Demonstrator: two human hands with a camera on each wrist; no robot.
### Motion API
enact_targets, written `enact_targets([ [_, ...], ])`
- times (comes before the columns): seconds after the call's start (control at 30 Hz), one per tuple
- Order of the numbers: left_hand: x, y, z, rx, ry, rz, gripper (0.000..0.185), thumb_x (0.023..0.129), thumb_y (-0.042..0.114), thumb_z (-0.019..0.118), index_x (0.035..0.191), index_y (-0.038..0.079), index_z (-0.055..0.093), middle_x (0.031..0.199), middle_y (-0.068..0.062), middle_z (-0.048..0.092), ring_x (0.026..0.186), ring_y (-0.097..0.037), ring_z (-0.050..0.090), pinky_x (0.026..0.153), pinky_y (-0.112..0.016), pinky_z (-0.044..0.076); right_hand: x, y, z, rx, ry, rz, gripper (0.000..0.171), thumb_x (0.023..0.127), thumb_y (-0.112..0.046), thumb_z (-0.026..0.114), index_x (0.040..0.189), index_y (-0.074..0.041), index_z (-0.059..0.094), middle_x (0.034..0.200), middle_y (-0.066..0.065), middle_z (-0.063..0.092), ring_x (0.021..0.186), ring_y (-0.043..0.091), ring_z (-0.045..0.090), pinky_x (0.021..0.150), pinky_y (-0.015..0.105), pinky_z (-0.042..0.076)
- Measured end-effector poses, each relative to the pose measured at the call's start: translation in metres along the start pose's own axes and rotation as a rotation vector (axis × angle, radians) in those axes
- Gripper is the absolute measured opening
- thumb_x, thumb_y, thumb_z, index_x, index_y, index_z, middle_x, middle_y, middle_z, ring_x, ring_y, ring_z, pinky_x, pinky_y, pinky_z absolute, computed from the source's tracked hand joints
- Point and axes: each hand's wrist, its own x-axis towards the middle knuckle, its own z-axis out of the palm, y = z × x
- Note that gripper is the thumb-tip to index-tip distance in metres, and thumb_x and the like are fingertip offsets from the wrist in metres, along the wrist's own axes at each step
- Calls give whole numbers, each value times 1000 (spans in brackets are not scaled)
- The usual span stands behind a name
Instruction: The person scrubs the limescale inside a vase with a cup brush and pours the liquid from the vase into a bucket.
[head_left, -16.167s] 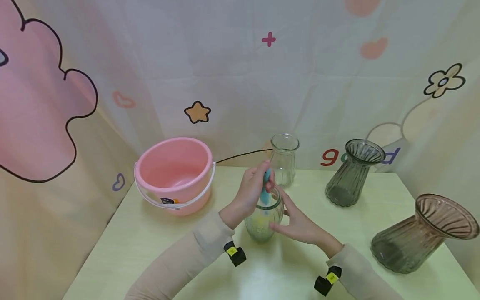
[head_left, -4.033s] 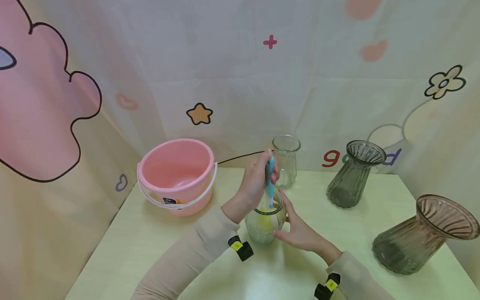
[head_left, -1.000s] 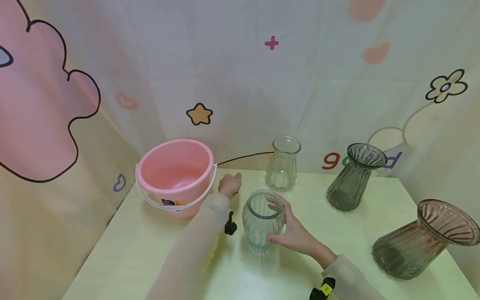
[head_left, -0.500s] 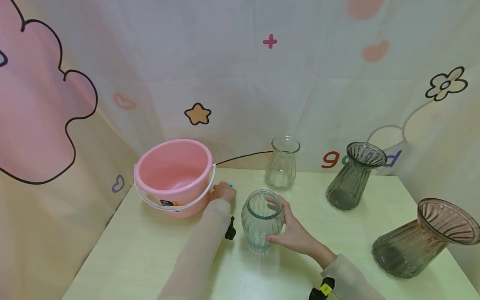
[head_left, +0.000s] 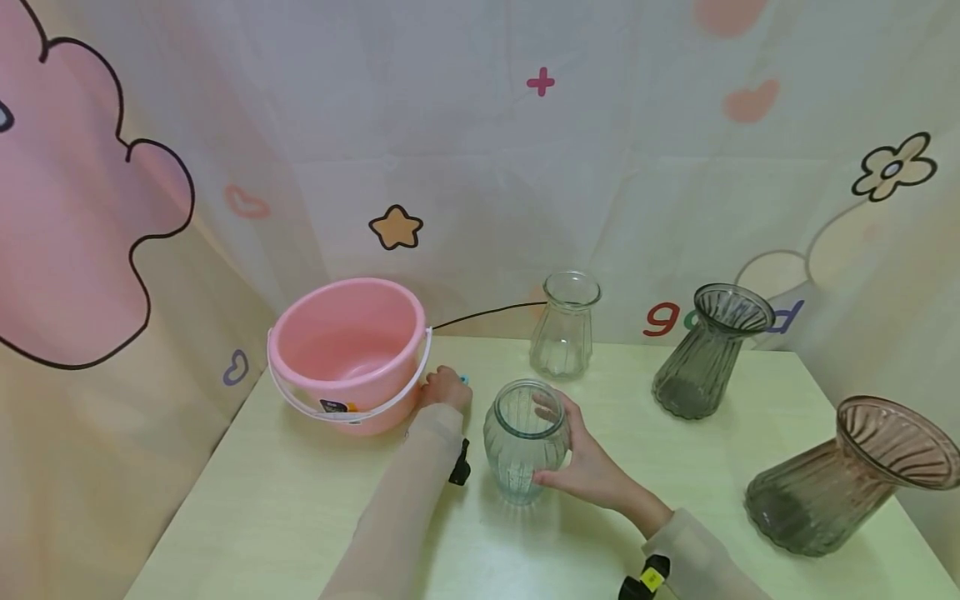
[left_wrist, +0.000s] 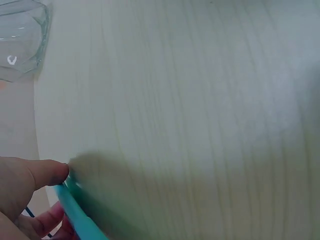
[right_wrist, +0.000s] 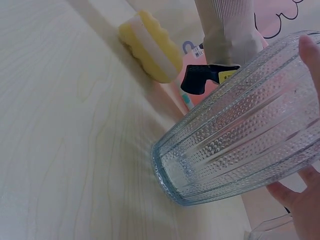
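A clear ribbed glass vase [head_left: 523, 437] stands upright mid-table, and my right hand [head_left: 581, 462] holds its right side. In the right wrist view the vase [right_wrist: 240, 120] fills the frame, with my fingers [right_wrist: 310, 55] on its wall. My left hand [head_left: 445, 388] is low on the table beside the pink bucket [head_left: 348, 350] and pinches the teal handle of a brush [left_wrist: 80, 215] between thumb and fingers [left_wrist: 35, 175]. The brush's yellow sponge head [right_wrist: 150, 47] lies on the table under my left forearm. It is hidden in the head view.
A small clear vase [head_left: 564, 325] stands at the back, also seen in the left wrist view [left_wrist: 20, 40]. A grey fluted vase [head_left: 708, 350] is at the back right, a larger brownish one [head_left: 847, 475] near the right edge. A black cable [head_left: 487, 311] runs along the backdrop.
My left hand has drawn the brush out of the vase and carried it left, down onto the table by the bucket. My right hand has stayed on the vase.
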Motion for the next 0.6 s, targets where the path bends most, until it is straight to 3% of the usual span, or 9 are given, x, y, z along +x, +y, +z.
enact_targets([
  [0.2, -6, 3, -7, -2, -25, 56, 53, 80, 24, 59, 122, -4, 44, 117, -22, 48, 107, -39, 47, 91, -48, 38, 1, 14, 2, -6, 15, 29, 108, 69, -11, 80, 144, -26, 4, 148, 12, 23, 135, 38, 24, 97, 66, 26],
  [0.4, -23, 13, -23, -113, -15, 255, 50, 81, 26, 64, 119, 0, 46, 115, -20, 48, 105, -36, 49, 85, -47, 42, 2, 15, 5, 1, 52, 47, 107, 66, -13, 82, 140, -24, 6, 145, 13, 25, 132, 38, 28, 99, 66, 24],
  [0.6, -43, 13, -42, -226, -41, 434, 41, 83, 26, 62, 117, 5, 50, 118, -14, 51, 105, -29, 52, 86, -42, 43, 4, 11, 8, 25, 68, -72, 106, 63, -1, 81, 139, -10, 8, 142, 18, 32, 130, 39, 33, 98, 63, 28],
])
